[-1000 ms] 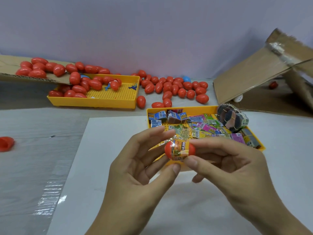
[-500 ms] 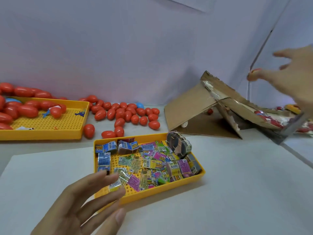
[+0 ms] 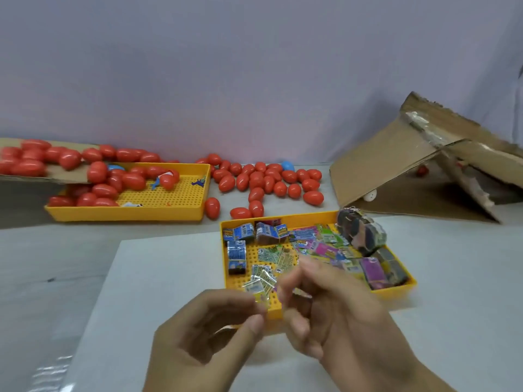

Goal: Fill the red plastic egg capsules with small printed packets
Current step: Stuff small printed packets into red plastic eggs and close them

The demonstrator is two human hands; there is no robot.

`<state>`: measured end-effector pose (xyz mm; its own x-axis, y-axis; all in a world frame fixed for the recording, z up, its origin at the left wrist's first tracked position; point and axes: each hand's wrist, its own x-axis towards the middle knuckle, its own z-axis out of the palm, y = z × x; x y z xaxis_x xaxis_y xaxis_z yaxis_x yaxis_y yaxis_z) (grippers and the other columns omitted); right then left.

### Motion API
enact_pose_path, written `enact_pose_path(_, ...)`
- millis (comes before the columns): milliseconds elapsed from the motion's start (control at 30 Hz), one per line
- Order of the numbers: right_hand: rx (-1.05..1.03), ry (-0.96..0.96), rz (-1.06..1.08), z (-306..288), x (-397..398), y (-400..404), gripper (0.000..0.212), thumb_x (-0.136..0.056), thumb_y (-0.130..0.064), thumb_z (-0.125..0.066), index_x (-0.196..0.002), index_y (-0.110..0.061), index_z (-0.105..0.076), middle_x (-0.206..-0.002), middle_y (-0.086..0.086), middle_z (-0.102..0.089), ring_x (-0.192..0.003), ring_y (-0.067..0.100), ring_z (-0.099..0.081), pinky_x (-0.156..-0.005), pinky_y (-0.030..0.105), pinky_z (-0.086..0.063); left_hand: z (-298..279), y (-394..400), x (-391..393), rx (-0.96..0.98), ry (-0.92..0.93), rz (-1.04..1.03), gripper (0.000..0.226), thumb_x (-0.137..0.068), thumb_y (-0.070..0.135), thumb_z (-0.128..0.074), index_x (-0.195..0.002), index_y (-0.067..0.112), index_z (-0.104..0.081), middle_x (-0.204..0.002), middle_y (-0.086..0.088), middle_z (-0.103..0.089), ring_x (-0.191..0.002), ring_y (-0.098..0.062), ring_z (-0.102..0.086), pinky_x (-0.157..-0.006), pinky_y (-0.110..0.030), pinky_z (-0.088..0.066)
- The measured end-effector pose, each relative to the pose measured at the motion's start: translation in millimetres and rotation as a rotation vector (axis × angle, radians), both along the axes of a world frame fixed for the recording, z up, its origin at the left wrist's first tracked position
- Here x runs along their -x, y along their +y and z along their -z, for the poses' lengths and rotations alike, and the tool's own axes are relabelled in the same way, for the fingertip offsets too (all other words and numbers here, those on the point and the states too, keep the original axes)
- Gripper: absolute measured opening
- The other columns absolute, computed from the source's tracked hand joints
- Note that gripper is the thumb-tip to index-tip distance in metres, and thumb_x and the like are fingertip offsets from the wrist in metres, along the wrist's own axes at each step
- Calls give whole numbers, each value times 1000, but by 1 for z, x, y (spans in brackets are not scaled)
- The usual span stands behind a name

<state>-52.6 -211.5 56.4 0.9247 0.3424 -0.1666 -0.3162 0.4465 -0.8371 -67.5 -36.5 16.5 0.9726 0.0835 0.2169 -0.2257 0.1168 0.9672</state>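
Observation:
Small printed packets (image 3: 317, 250) lie heaped in a yellow perforated tray (image 3: 300, 217) in front of me. My left hand (image 3: 215, 335) is at the tray's near left corner and pinches a clear-wrapped packet (image 3: 259, 298) between thumb and fingers. My right hand (image 3: 339, 315) is right beside it over the tray's front edge, fingers curled and blurred; whether it holds anything is unclear. Many red egg capsules (image 3: 268, 182) lie loose on the table behind the tray. Neither hand holds a capsule.
A second yellow tray (image 3: 127, 216) at the back left holds more red capsules, fed from a cardboard flap (image 3: 65, 176). A tipped cardboard box (image 3: 396, 165) stands at the back right. A white sheet (image 3: 169, 278) lies under the packet tray. A taped packet bundle (image 3: 360, 232) sits in its far corner.
The filled red capsule my hands held a second ago is gone. My right hand swung out to the right toward the cardboard box, then came back. Both hands now meet at the packet tray.

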Motion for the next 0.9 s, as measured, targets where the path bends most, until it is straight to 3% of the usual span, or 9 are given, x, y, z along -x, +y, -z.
enact_pose_path(100, -201, 93, -51, 20, 3, 25, 49, -45, -41, -94, -68, -4, -71, -67, 19, -62, -43, 19, -53, -34, 22, -37, -1, -6, 3, -51, 19, -5, 20, -62, 24, -84, -77, 14, -76, -67, -14, -71, -58, -23, -70, -56, -21, -54)
enact_pose_path(233, -185, 162, -22, 34, 0, 22, 70, -20, -42, -99, -65, 2, -71, -59, 23, -58, -39, 26, -54, -30, 26, -41, -7, 13, -9, -42, 19, -13, 23, -72, 30, -74, -75, 8, -73, -65, -14, -68, -56, -25, -67, -55, -29, -54)
enact_pose_path(333, -145, 130, -56, 37, -2, 21, 76, -21, -45, -99, -71, 6, -72, -61, 27, -59, -42, 30, -55, -33, 29, -43, -12, 24, -41, -3, 39, -117, 9, -79, 17, -74, -72, 12, -73, -66, -10, -67, -60, -23, -67, -55, -29, -55)
enact_pose_path(433, -125, 83, -73, 38, -3, 23, 80, -26, -49, -97, -75, 10, -72, -63, 31, -59, -46, 33, -55, -35, 31, -43, -24, 50, -97, -84, 54, -286, 14, -89, 3, -69, -78, 10, -71, -67, -5, -68, -63, -20, -68, -54, -25, -55)
enact_pose_path(533, -105, 82, -97, 40, -5, 23, 84, -22, -52, -96, -75, 10, -72, -62, 32, -59, -47, 34, -55, -37, 32, -43, -36, 92, -159, -335, 27, -563, 17, -87, -4, -62, -88, 13, -66, -80, -1, -66, -80, -23, -68, -65, -28, -59)
enact_pose_path(600, -85, 63, -129, 41, -7, 22, 83, -24, -56, -94, -75, 7, -73, -62, 32, -60, -49, 33, -57, -40, 33, -44, -39, 122, -193, -629, 54, -663, 26, -86, -4, -60, -103, 13, -68, -96, 0, -66, -98, -24, -66, -75, -34, -58)
enact_pose_path(700, -63, 13, -193, 43, -10, 22, 79, -35, -62, -90, -81, 1, -75, -66, 29, -65, -54, 30, -60, -48, 30, -48, -34, 150, -226, -1179, 197, -587, 43, -87, 8, -68, -129, 20, -64, -133, -11, -58, -116, -32, -58, -54, -24, -44)
enact_pose_path(800, -67, -11, -248, 44, -12, 21, 75, -41, -65, -87, -84, -4, -77, -68, 24, -68, -58, 26, -62, -53, 28, -49, -25, 156, -238, -1609, 208, -559, 37, -85, 32, -72, -122, 28, -69, -124, -13, -61, -125, -34, -46, -68, -37, -44)
enact_pose_path(900, -66, -27, -249, 45, -13, 21, 72, -46, -66, -85, -86, -7, -77, -68, 21, -69, -60, 25, -62, -54, 29, -48, -20, 151, -241, -1596, 133, -651, 33, -82, 38, -77, -109, 18, -74, -104, -14, -67, -110, -33, -54, -74, -41, -46)
